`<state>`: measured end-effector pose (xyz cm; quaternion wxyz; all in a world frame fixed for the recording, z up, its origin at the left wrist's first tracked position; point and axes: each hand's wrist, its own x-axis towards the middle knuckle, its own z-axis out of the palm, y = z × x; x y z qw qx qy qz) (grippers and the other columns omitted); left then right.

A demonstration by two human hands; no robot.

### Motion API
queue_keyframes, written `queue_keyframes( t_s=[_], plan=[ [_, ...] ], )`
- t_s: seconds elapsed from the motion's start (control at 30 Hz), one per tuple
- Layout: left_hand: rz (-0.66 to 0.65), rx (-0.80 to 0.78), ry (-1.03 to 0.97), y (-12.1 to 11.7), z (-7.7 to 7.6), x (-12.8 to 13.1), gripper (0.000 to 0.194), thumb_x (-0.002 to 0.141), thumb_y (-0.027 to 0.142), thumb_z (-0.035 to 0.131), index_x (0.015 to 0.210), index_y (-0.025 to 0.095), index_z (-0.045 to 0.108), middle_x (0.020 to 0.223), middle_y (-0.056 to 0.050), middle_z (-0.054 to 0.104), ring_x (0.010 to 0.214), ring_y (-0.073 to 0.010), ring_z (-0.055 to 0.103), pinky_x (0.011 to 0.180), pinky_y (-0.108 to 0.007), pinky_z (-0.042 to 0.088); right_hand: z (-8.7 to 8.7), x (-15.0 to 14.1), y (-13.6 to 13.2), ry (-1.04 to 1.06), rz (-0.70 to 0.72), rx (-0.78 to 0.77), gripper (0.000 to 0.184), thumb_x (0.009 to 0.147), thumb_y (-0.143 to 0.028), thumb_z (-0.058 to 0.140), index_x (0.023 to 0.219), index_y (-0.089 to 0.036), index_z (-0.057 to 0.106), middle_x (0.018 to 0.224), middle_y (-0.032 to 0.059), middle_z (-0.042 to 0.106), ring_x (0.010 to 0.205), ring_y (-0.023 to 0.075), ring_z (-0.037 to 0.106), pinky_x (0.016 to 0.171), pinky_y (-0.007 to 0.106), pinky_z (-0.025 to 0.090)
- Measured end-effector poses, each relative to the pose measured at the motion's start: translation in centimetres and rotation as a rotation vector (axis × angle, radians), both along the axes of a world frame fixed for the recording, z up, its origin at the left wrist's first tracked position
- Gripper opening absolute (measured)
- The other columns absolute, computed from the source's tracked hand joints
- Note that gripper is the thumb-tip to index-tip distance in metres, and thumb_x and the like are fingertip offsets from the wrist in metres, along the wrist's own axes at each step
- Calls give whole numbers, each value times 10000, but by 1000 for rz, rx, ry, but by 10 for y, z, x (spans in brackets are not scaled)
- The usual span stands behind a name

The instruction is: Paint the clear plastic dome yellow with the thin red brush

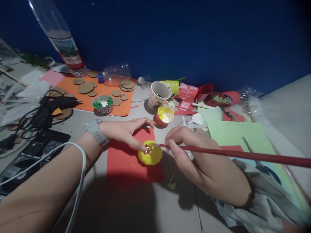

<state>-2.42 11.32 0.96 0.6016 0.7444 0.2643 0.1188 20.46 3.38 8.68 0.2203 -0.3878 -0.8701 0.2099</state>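
Note:
My left hand [126,131], with a grey watch on the wrist, lies over a red paper sheet [126,166] and pinches the edge of a small yellow-painted round piece [150,154]. My right hand [194,155] is closed on a long red-handled paintbrush [243,155]; its tip touches the top of the yellow piece. A small cup of yellow paint [165,115] stands just beyond both hands.
A patterned paper cup [158,94], a cup of green and white paint [102,105], cardboard discs on an orange sheet [102,92], a plastic bottle [62,38], a black glue gun [59,102] with cables, green paper [240,137], and red paper scraps [187,97] surround the hands.

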Motion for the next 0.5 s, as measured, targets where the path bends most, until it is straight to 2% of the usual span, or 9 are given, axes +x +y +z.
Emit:
queue_keyframes(
  t_s=[0.13, 0.33, 0.5],
  plan=[
    [-69, 63, 91, 0, 3, 0, 630, 753, 444, 780, 1245, 267, 428, 1436, -58, 410, 1366, -280, 373, 1185, -476, 283, -3, -2, 3, 18, 31, -19, 154, 967, -143, 453, 829, -205, 484, 762, 23, 611, 626, 134, 536, 568, 263, 396],
    [-74, 72, 97, 1, 4, 0, 629, 735, 436, 783, 1226, 245, 438, 1404, -78, 429, 1361, -299, 382, 1175, -478, 291, 1, 2, 6, -54, -6, -70, 163, 947, -164, 447, 795, -212, 480, 701, 16, 578, 582, 145, 513, 536, 284, 389],
    [-83, 83, 101, 2, 1, -1, 654, 745, 433, 772, 1261, 238, 420, 1408, -91, 424, 1347, -297, 389, 1161, -471, 302, 7, 9, 5, -13, -28, -70, 175, 963, -172, 426, 803, -236, 462, 723, 26, 587, 594, 166, 539, 520, 317, 383]
  ],
)
